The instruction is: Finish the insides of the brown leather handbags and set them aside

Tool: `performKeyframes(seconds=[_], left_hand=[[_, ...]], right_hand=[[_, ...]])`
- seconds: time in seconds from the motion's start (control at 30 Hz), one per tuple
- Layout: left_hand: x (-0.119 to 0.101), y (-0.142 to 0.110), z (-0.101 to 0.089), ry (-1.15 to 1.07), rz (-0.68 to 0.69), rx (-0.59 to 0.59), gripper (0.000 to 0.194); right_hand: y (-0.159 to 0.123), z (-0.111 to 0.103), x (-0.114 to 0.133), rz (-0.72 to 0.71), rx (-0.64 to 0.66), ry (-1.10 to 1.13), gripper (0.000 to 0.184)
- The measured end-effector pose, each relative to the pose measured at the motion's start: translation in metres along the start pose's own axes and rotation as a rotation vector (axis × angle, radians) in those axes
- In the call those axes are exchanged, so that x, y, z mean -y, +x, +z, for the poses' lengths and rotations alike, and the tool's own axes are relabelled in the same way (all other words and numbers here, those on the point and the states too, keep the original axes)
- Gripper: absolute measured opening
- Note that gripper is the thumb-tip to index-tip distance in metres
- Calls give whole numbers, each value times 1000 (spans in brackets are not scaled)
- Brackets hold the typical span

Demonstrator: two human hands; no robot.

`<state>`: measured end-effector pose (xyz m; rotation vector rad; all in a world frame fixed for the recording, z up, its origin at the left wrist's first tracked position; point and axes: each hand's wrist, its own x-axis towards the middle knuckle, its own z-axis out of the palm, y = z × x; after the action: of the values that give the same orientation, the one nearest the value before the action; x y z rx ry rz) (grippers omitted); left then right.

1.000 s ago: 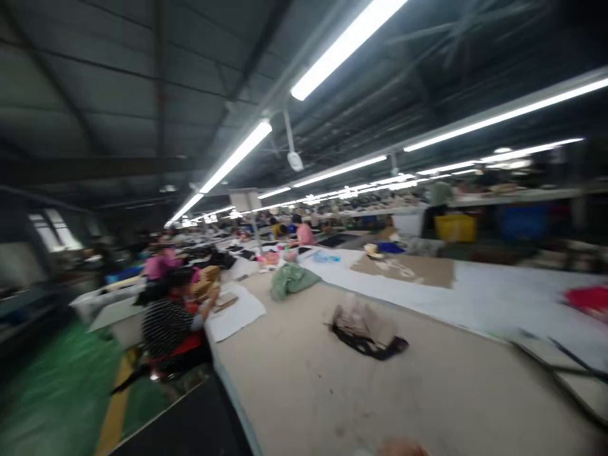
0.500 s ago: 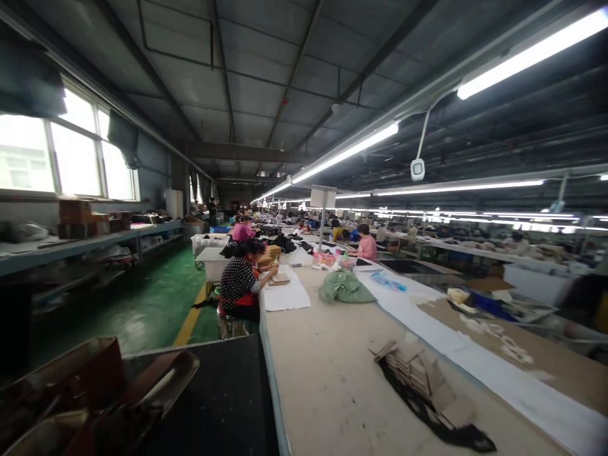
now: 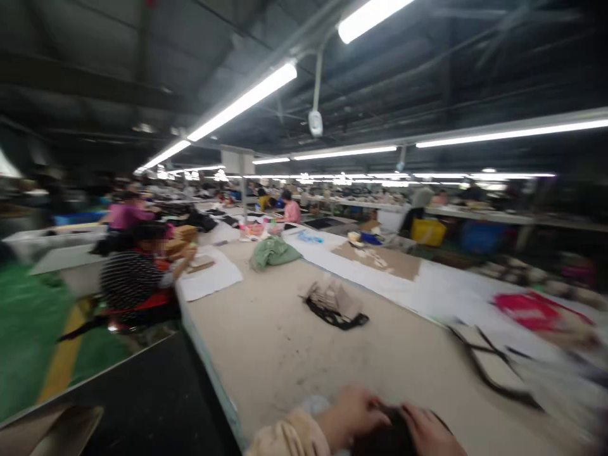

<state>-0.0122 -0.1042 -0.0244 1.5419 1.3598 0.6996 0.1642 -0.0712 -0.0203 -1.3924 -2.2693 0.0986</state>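
At the bottom edge of the head view, my left hand [image 3: 351, 415] comes out of a cream sleeve, its fingers closed on a dark brown or black piece of material [image 3: 387, 434]. My right hand [image 3: 430, 430] grips the same piece from the other side, fingers bent over its top edge. Much of the piece lies below the frame, and blur hides what it is exactly. Beyond my hands, a pile of beige cut pieces with black strips [image 3: 335, 304] rests on the long beige worktable [image 3: 270, 316].
A crumpled green cloth [image 3: 273, 253] lies farther along the table. At left, a co-worker in a dotted top [image 3: 130, 272] sits working at a white sheet [image 3: 218, 275]. To the right are black-edged pale panels [image 3: 491, 364] and a pink item [image 3: 527, 310]. A black surface [image 3: 156, 392] adjoins the table.
My view has swung right and somewhat down. Both hands, out of sight before, now show at the bottom with the dark piece.
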Motion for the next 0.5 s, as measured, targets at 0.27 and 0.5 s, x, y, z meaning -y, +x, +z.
performKeyframes(seconds=[0.27,0.5], left_hand=[[4,32,6,403,176,-138,30],[13,35,12,335,207,-222,28]], right_hand=[[2,5,-15,114,59,-72,23],[6,4,-10,150,124,-46,25]])
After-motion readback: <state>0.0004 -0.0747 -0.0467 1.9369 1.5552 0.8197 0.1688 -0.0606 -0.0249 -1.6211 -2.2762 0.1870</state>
